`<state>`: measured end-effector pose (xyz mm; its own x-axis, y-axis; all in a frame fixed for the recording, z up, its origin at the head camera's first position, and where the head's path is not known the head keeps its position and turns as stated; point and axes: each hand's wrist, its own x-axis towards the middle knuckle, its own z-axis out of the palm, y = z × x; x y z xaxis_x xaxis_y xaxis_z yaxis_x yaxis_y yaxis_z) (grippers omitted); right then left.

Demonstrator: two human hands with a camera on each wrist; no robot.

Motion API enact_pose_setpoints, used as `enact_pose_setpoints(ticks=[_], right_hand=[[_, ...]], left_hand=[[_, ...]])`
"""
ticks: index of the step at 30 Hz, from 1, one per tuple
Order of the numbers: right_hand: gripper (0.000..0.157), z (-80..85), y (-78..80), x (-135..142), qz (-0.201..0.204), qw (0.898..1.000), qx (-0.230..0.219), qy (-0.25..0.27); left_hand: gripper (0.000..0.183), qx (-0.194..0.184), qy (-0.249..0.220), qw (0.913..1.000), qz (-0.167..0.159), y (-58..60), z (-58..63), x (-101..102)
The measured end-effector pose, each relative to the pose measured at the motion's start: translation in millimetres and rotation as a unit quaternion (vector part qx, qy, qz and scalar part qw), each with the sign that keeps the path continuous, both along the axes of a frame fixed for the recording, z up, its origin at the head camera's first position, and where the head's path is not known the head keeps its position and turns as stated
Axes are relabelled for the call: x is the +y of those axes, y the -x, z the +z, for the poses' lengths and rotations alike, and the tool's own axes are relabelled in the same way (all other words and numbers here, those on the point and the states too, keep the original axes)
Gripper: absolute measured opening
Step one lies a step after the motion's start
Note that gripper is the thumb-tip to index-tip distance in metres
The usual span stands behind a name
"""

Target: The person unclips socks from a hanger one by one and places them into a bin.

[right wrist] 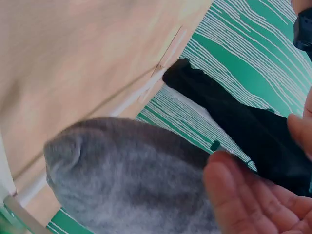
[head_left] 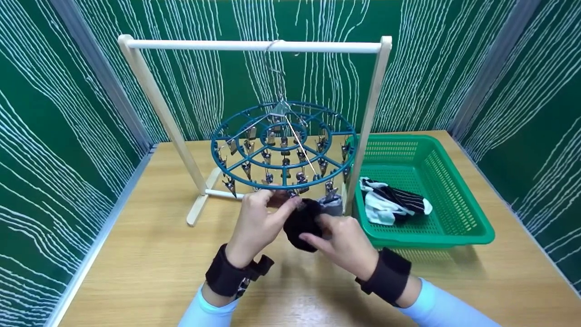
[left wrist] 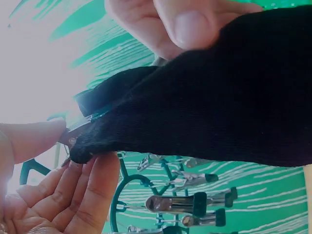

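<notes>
A black sock (head_left: pixel 303 227) hangs at the near rim of a round blue clip hanger (head_left: pixel 284 186). At the sock's upper end my left hand (head_left: pixel 261 215) pinches a metal clip (left wrist: pixel 73 139), its thumb on one clip arm and fingers on the other side. The clip's jaws sit over the sock's edge. My right hand (head_left: pixel 347 243) holds the sock lower down, with thumb and fingers at its side. A grey sock (right wrist: pixel 126 175) hangs just right of the black one, partly hidden behind it in the head view.
The hanger hangs by a hook from a wooden rack (head_left: pixel 254 45) and carries several metal clips. To the right, a green basket (head_left: pixel 467 227) holds striped black-and-white socks (head_left: pixel 392 202). Patterned green walls (head_left: pixel 45 136) surround the wooden table (head_left: pixel 136 263).
</notes>
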<state>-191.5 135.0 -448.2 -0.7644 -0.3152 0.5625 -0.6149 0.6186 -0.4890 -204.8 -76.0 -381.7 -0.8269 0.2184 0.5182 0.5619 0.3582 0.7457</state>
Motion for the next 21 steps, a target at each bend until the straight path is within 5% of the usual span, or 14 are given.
enact_pose_setpoints(ticks=[11, 21], right_hand=[[0.024, -7.9, 6.9, -3.8, 0.042, 0.998, 0.031, 0.03], [0.02, -11.7, 6.2, -1.8, 0.048, 0.998, 0.02, 0.042]], left_hand=[[0.013, -0.001, -0.007, 1.0, -0.001, -2.9, 0.9, -1.5], [0.013, 0.045, 0.011, 0.9989, -0.005, -3.8, -1.7, -2.9]])
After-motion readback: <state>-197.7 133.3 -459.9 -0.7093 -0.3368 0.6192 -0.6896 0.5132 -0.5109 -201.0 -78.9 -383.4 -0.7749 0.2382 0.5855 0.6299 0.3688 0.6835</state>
